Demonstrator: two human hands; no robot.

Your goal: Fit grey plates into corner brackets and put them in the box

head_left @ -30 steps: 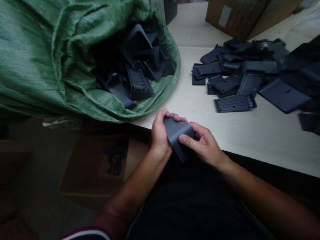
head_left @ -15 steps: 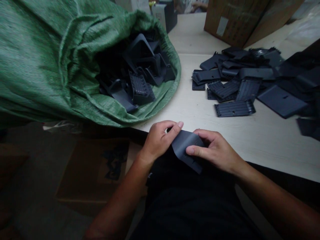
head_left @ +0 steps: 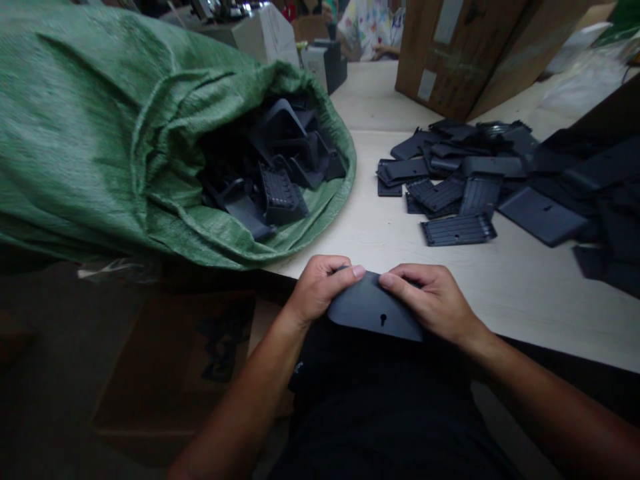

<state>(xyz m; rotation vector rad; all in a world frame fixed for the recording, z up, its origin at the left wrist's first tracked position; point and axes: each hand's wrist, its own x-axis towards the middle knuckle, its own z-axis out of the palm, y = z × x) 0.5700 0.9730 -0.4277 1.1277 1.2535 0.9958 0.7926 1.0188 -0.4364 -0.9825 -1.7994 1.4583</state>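
Note:
Between my two hands is a dark grey plastic part [head_left: 367,308] with a keyhole-shaped slot, held at the table's front edge. My left hand [head_left: 323,287] is closed on its left end, thumb on top. At its right end my right hand [head_left: 433,297] grips it too, thumb pressed on the upper face; the fingers underneath are hidden. Left of my hands, a green woven sack [head_left: 165,153] lies with its mouth turned toward the right. Dark angled plastic parts [head_left: 287,190] fill that opening.
A pile of flat dark plastic pieces [head_left: 460,230] covers the right of the pale table [head_left: 320,248]. Behind it stands a cardboard box [head_left: 445,60]. Another cardboard box [head_left: 145,373] sits low at the left. Across the table a person [head_left: 373,30] is partly visible.
The plastic part has been turned, so its broad face with the keyhole slot now shows. My right thumb has moved to its upper edge. The view has tilted up slightly.

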